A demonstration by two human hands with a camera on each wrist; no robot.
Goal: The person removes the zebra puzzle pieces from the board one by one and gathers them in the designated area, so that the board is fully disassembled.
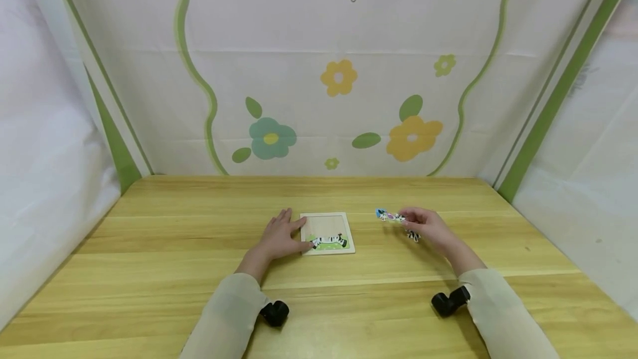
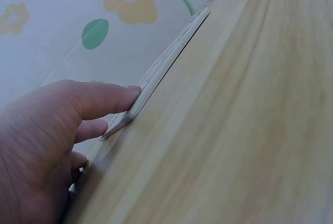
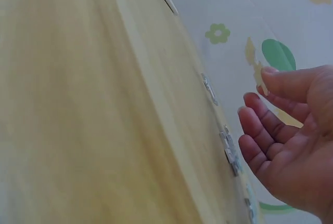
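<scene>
A square wooden puzzle board [image 1: 326, 225] with a raised pale rim lies flat on the table. Along its lower part sits a green strip with zebra stripes [image 1: 329, 241]. Fingers spread, my left hand [image 1: 276, 236] rests at the board's left side; its thumb presses the near corner and another finger touches the left edge. To the right of the board, my right hand [image 1: 427, 230] pinches a thin puzzle piece [image 3: 257, 68] between thumb and forefinger, above the table. Its other fingers are loosely bent. The held piece's printed face is hard to make out.
Several loose puzzle pieces [image 3: 229, 151] lie on the table by my right hand; a black-and-white one [image 1: 412, 235] shows beneath it. The wooden table [image 1: 349, 298] ends at a flower-printed cloth wall [image 1: 299, 71], with cloth sides left and right.
</scene>
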